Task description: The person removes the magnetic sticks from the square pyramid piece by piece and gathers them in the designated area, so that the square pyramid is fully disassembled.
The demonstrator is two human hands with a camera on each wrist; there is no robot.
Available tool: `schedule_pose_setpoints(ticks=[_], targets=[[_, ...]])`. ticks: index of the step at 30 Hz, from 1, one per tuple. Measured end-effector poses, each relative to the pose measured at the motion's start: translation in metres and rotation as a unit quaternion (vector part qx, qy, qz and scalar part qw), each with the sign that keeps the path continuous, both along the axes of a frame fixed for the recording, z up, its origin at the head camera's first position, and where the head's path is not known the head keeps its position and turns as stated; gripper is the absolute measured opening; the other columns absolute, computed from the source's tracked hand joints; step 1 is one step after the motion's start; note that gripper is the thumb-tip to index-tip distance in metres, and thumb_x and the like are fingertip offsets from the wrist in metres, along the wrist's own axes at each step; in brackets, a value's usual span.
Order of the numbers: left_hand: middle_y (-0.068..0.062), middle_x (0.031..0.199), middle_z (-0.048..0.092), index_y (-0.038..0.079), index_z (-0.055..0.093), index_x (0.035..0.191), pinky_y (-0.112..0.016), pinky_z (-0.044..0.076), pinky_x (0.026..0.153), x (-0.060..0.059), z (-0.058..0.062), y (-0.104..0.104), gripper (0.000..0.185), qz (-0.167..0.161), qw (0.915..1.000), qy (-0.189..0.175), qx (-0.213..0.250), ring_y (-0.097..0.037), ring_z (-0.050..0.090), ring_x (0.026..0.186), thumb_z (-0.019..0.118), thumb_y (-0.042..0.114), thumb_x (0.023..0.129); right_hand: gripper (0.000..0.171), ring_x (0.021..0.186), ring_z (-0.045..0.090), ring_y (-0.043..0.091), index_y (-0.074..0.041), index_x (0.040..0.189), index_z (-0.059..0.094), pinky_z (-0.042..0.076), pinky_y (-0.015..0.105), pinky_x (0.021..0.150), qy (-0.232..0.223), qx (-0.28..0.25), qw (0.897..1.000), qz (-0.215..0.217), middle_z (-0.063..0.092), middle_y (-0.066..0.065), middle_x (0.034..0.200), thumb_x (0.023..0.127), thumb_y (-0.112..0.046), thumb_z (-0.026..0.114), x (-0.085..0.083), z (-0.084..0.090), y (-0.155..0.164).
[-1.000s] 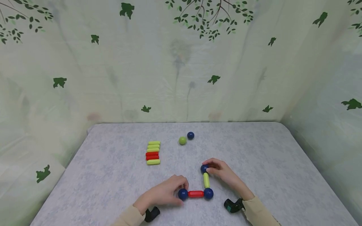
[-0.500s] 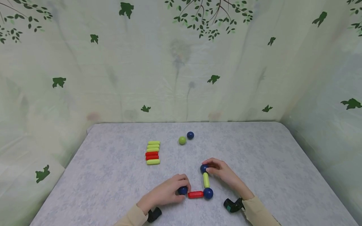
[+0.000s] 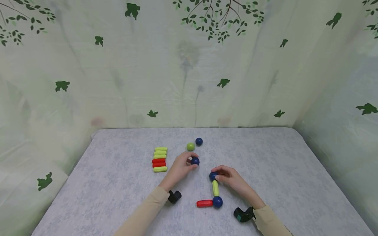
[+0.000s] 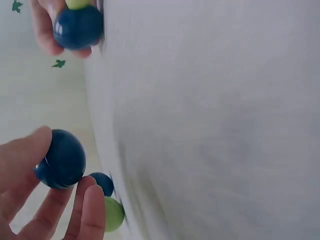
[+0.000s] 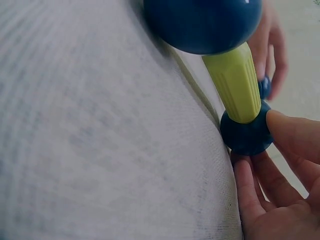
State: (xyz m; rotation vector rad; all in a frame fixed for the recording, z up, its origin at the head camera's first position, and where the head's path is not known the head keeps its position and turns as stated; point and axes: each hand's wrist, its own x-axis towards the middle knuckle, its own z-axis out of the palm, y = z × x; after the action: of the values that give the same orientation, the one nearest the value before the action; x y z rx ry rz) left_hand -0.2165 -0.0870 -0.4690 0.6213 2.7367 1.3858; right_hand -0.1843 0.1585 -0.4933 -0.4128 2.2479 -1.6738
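Head view: left hand [image 3: 180, 167] pinches a blue ball [image 3: 195, 161] above the counter [image 3: 118, 183], near the green ball [image 3: 190, 146]. Right hand [image 3: 233, 178] grips the rod's far ball [image 3: 213, 176]. Left wrist — fingers [image 4: 30, 155] curl round the ball. Right wrist — fingertips [image 5: 295, 135] on that ball, green rod [image 5: 234, 87] attached.

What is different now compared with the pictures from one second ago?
The left hand pulled the blue ball off the red rod and carried it away toward the loose green ball. The right hand keeps holding the far ball above the green rod; the rods stay stacked.
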Motion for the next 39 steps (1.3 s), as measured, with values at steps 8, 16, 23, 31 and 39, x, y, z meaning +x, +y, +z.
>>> schedule_pose_setpoints(ticks=[8,16,23,31,39], targets=[[-0.010,0.112,0.061,0.007,0.062,0.116,-0.036,0.049,0.082,-0.039,-0.006,0.024,0.030,0.079,0.9959,0.018,-0.040,-0.022,0.057,0.093,0.070,0.010,0.087,0.029,0.107,0.055,0.023,-0.003,0.121,0.061,0.045,0.036,0.091,0.004,-0.001,1.000,0.004,0.059,0.009,0.120,0.096,-0.016,0.059,0.001,-0.001,-0.002],[-0.015,0.116,0.060,0.004,0.062,0.115,-0.041,0.046,0.091,-0.043,-0.004,0.027,0.029,0.084,0.9926,0.046,-0.073,-0.029,0.056,0.108,0.069,0.004,0.086,0.027,0.106,0.055,0.022,-0.004,0.121,0.061,0.045,0.037,0.091,-0.001,0.003,1.000,-0.001,0.059,0.009,0.120,0.096,-0.014,0.059,0.002,-0.001,-0.003],[-0.009,0.105,0.055,0.006,0.063,0.109,-0.030,0.048,0.071,-0.011,0.008,0.014,0.023,-0.015,0.9966,0.047,-0.066,-0.018,0.053,0.081,0.068,0.004,0.087,0.029,0.108,0.055,0.025,-0.001,0.122,0.059,0.045,0.037,0.091,0.000,-0.002,1.000,0.004,0.059,0.012,0.121,0.096,-0.013,0.058,0.003,0.002,-0.002],[0.008,0.103,0.058,0.017,0.063,0.114,-0.021,0.046,0.079,0.051,0.007,0.005,0.028,-0.290,0.9478,-0.101,-0.085,-0.005,0.053,0.091,0.070,0.013,0.087,0.028,0.108,0.055,0.023,-0.004,0.121,0.060,0.044,0.035,0.090,0.004,-0.004,1.000,0.005,0.060,0.009,0.119,0.095,-0.014,0.059,0.000,0.000,0.002],[0.013,0.100,0.056,0.022,0.063,0.116,-0.016,0.044,0.076,0.074,0.005,0.013,0.032,-0.277,0.9436,0.008,-0.182,-0.001,0.049,0.083,0.068,0.009,0.087,0.028,0.108,0.055,0.024,-0.004,0.121,0.060,0.043,0.034,0.090,0.002,-0.007,1.000,0.009,0.059,0.010,0.119,0.095,-0.014,0.059,-0.001,-0.001,0.003]])
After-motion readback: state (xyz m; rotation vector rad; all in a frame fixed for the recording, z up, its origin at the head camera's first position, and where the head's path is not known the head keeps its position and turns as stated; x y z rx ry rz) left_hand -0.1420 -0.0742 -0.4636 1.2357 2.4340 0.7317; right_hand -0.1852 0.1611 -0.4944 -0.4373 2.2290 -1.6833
